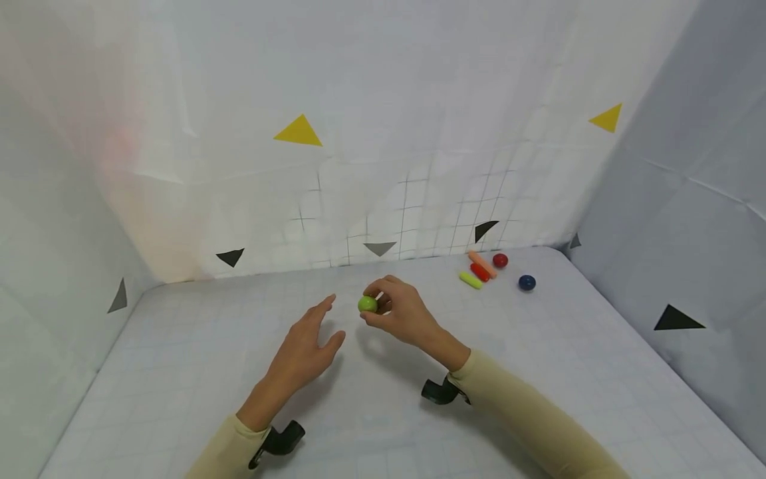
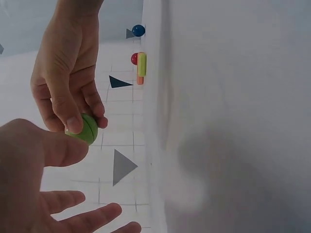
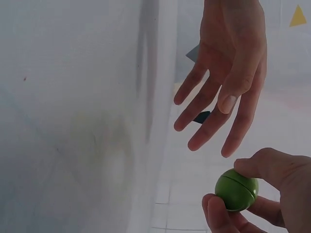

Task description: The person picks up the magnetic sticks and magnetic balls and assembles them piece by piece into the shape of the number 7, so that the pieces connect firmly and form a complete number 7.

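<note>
A small glossy green ball (image 1: 368,304) with a seam line round it is pinched between the thumb and fingers of my right hand (image 1: 402,311), held above the white table. The seam shows plainly on the green ball (image 3: 236,190) in the right wrist view. My left hand (image 1: 304,349) hovers to the left of the ball, fingers extended and thumb spread, holding nothing. In the left wrist view the left hand (image 2: 48,184) is in front, and the right hand (image 2: 70,73) grips the ball beyond it.
At the table's back right lie an orange stick (image 1: 482,264), a red stick (image 1: 479,272), a yellow-green stick (image 1: 470,280), a red ball (image 1: 500,260) and a dark blue ball (image 1: 527,283). White sheet walls with yellow and black triangles enclose the table (image 1: 197,332).
</note>
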`<state>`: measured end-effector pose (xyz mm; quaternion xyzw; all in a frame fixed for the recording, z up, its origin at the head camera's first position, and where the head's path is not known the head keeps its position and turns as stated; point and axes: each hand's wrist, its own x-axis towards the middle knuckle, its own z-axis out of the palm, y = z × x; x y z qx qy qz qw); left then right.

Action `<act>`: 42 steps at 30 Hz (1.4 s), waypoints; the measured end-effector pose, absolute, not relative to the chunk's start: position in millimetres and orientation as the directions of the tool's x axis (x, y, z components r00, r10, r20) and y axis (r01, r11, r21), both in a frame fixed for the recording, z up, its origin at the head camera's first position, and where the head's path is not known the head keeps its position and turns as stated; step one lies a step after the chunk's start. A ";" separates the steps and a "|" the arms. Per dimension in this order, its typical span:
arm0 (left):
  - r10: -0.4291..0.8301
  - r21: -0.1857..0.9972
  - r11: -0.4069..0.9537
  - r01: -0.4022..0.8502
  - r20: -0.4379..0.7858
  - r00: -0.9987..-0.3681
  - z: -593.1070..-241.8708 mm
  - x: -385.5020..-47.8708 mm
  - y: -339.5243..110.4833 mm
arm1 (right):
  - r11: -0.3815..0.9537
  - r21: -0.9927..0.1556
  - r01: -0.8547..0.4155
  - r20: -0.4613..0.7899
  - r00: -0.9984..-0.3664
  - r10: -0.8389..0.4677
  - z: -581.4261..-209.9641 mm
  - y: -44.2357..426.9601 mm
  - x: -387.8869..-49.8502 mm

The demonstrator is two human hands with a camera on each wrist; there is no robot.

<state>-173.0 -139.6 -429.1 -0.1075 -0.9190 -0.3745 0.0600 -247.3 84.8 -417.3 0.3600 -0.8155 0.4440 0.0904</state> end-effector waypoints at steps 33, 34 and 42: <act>0.192 0.639 0.699 0.321 0.265 -0.945 -455.9 -190.5 -148.4 | 0.483 -0.678 -0.555 0.231 -0.783 -0.577 -459.0 37.2 -254.7; 0.193 0.641 0.694 0.328 0.274 -0.942 -456.9 -190.9 -148.3 | 0.486 -0.670 -0.561 0.233 -0.781 -0.579 -459.4 37.9 -254.6; 0.203 0.641 0.661 0.390 0.348 -0.915 -463.0 -198.1 -144.1 | 0.520 -0.644 -0.561 0.220 -0.787 -0.576 -444.3 62.3 -250.4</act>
